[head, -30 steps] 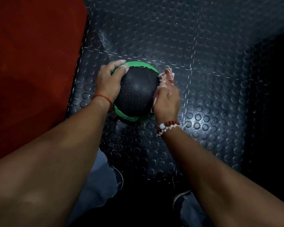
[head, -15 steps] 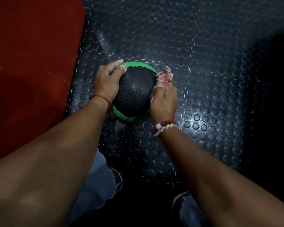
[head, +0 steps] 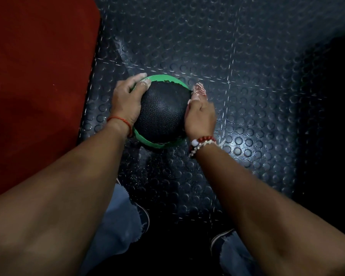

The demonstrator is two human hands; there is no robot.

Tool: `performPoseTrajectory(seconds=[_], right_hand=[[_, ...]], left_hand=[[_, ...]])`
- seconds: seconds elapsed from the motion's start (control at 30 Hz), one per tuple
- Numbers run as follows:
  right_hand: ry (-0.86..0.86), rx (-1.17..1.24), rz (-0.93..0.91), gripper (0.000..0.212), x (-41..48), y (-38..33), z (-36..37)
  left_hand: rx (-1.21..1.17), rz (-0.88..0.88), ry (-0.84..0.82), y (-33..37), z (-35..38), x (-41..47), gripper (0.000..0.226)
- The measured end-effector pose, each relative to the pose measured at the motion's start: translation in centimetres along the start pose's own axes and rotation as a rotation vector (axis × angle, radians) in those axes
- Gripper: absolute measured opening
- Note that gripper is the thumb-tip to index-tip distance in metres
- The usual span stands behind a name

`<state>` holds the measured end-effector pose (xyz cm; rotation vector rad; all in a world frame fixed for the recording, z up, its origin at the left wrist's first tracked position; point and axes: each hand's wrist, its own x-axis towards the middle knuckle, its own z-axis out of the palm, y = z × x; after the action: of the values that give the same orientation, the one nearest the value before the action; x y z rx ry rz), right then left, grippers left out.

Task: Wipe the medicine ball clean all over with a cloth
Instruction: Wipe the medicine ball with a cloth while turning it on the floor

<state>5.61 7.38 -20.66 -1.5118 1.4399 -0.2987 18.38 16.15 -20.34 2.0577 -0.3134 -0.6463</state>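
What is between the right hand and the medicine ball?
A red-and-white cloth, which the right hand holds against the right side of the medicine ball; the head view shows only its end, beyond the hand.

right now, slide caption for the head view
Left hand steadies the black-and-green medicine ball while the right hand presses a striped cloth to its side.
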Motion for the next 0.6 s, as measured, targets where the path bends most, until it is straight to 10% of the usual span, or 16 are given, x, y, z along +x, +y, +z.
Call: performPoseTrajectory(seconds=[0.27,0.6], right_hand=[[0.007,-0.110,-0.405,0.036,-1.9,-1.2,0.6],[-0.045,0.006,-0.015,0.035,1.5,-0.1,0.4]], left_hand=[[0.004,0.003,-0.027,-0.3,-0.1,0.2,0.030],[-0.079,-0.007,-0.010,-1.1,0.0,0.6,0.025]])
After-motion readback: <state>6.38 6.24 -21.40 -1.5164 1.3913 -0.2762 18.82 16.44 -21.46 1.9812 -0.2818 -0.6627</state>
